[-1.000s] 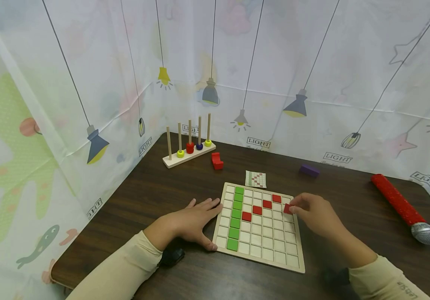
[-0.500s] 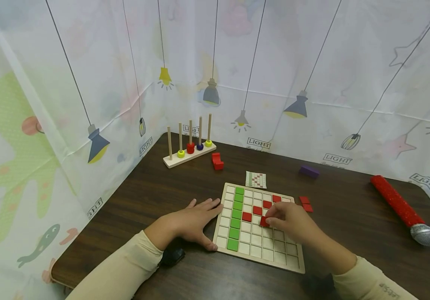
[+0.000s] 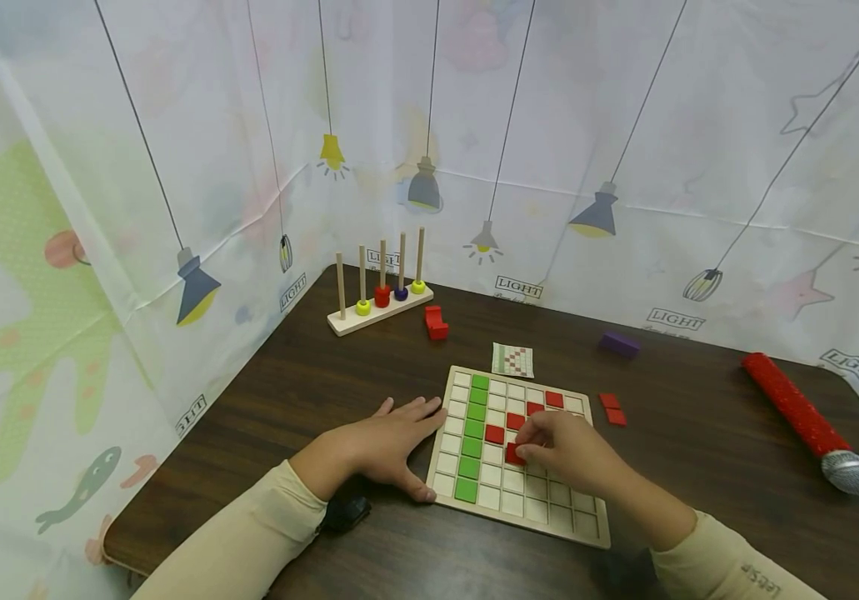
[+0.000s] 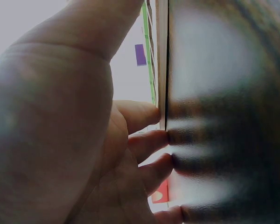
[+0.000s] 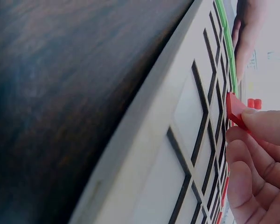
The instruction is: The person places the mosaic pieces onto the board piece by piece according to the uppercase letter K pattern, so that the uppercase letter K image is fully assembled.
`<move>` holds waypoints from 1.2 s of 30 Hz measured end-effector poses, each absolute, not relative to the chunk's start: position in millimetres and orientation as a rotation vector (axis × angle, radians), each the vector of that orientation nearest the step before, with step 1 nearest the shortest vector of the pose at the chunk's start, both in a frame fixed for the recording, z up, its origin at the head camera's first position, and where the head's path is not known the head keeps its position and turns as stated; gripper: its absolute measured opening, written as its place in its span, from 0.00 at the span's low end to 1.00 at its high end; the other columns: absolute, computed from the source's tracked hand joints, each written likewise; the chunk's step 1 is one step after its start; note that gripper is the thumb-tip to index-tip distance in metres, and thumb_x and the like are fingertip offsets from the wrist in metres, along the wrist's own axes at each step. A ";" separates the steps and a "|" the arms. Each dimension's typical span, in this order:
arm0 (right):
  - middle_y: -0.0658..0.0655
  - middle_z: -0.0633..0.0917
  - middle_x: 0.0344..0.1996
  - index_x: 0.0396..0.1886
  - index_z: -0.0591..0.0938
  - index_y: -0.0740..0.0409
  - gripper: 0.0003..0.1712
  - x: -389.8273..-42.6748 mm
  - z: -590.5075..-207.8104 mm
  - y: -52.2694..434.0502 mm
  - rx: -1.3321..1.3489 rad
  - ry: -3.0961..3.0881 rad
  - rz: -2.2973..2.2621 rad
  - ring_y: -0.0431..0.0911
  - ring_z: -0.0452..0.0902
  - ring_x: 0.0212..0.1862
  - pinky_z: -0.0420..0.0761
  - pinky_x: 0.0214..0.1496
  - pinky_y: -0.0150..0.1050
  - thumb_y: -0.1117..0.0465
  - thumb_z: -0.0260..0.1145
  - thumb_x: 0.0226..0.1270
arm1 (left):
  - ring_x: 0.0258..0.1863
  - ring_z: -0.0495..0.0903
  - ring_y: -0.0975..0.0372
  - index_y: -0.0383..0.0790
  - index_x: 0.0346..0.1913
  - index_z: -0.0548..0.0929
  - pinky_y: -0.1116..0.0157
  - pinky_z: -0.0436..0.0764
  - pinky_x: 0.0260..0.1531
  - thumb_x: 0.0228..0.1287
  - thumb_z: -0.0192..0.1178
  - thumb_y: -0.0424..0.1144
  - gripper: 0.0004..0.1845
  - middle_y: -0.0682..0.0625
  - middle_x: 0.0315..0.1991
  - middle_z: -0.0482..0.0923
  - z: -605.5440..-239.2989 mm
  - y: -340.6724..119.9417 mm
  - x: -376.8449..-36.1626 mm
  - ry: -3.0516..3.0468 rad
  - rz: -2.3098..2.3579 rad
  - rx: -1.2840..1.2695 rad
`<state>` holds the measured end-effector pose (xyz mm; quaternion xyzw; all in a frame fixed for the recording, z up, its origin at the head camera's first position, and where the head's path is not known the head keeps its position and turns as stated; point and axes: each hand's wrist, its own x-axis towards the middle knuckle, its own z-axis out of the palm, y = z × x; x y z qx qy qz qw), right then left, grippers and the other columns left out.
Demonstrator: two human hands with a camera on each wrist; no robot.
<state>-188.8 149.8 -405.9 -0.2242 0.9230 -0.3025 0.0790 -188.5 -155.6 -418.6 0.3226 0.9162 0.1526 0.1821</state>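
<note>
A wooden grid board lies on the table, with a column of green tiles down its left side and a diagonal of red tiles running up to the right. My right hand pinches one red square tile between thumb and fingers, low over the board's middle cells; whether the tile touches its cell, I cannot tell. Along the board's left edge rests my left hand, fingers spread, thumb at the near corner. In the left wrist view its fingers touch the table beside the board's edge.
Behind the board lies a small pattern card. Two loose red tiles sit to its right, with a purple block and a red microphone beyond. A peg stand with beads and a red block stand at back left.
My right hand has carried the red tile from the board's right edge leftward and nearer to me, uncovering the two loose red tiles. The left hand has stayed in place.
</note>
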 end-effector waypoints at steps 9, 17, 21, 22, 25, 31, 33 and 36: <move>0.44 0.82 0.26 0.33 0.84 0.51 0.05 -185.9 -407.2 149.7 -0.633 2.728 -0.914 0.42 0.76 0.31 0.77 0.34 0.37 0.62 0.74 0.66 | 0.81 0.40 0.56 0.46 0.83 0.49 0.43 0.41 0.74 0.54 0.71 0.68 0.62 0.49 0.83 0.41 -419.8 -155.8 -189.1 2.582 0.435 0.909; 0.44 0.82 0.26 0.33 0.85 0.51 0.04 -186.4 -409.2 149.9 -0.623 2.726 -0.903 0.42 0.76 0.32 0.77 0.34 0.37 0.61 0.74 0.66 | 0.81 0.40 0.56 0.46 0.83 0.49 0.43 0.41 0.74 0.54 0.71 0.68 0.62 0.49 0.83 0.41 -420.7 -156.0 -189.6 2.583 0.433 0.908; 0.44 0.82 0.26 0.33 0.86 0.50 0.04 -185.6 -408.8 148.8 -0.604 2.731 -0.896 0.42 0.76 0.32 0.77 0.35 0.38 0.61 0.74 0.67 | 0.81 0.40 0.57 0.47 0.83 0.49 0.43 0.41 0.74 0.54 0.71 0.69 0.62 0.50 0.83 0.41 -421.1 -155.8 -189.8 2.583 0.431 0.906; 0.44 0.82 0.26 0.33 0.86 0.51 0.04 -185.2 -408.7 148.6 -0.603 2.733 -0.895 0.42 0.76 0.32 0.77 0.35 0.38 0.61 0.74 0.67 | 0.81 0.40 0.57 0.47 0.83 0.49 0.43 0.42 0.74 0.54 0.71 0.69 0.63 0.50 0.83 0.41 -421.3 -155.8 -189.8 2.584 0.430 0.905; 0.44 0.81 0.26 0.34 0.86 0.51 0.03 -184.6 -408.7 148.7 -0.608 2.739 -0.892 0.42 0.75 0.32 0.77 0.35 0.37 0.61 0.73 0.67 | 0.81 0.40 0.57 0.47 0.83 0.49 0.43 0.41 0.74 0.54 0.71 0.69 0.63 0.50 0.83 0.41 -421.2 -155.7 -190.0 2.585 0.427 0.904; 0.43 0.82 0.27 0.35 0.87 0.51 0.02 -187.1 -409.2 152.9 -0.621 2.772 -0.860 0.41 0.76 0.32 0.79 0.36 0.38 0.61 0.73 0.67 | 0.81 0.40 0.57 0.47 0.83 0.49 0.43 0.41 0.74 0.54 0.71 0.68 0.62 0.50 0.83 0.41 -420.9 -155.5 -189.9 2.581 0.430 0.907; 0.43 0.82 0.27 0.35 0.87 0.50 0.02 -189.6 -409.2 156.2 -0.617 2.793 -0.846 0.41 0.76 0.33 0.79 0.38 0.40 0.61 0.74 0.66 | 0.81 0.40 0.56 0.47 0.83 0.49 0.43 0.41 0.74 0.54 0.71 0.68 0.62 0.50 0.83 0.41 -420.5 -155.4 -189.9 2.583 0.428 0.907; 0.43 0.83 0.28 0.36 0.87 0.50 0.02 -192.8 -408.0 161.9 -0.611 2.815 -0.836 0.41 0.77 0.34 0.79 0.39 0.41 0.60 0.74 0.66 | 0.81 0.40 0.56 0.46 0.83 0.49 0.43 0.41 0.74 0.54 0.71 0.68 0.63 0.49 0.83 0.41 -420.4 -155.2 -189.8 2.587 0.423 0.907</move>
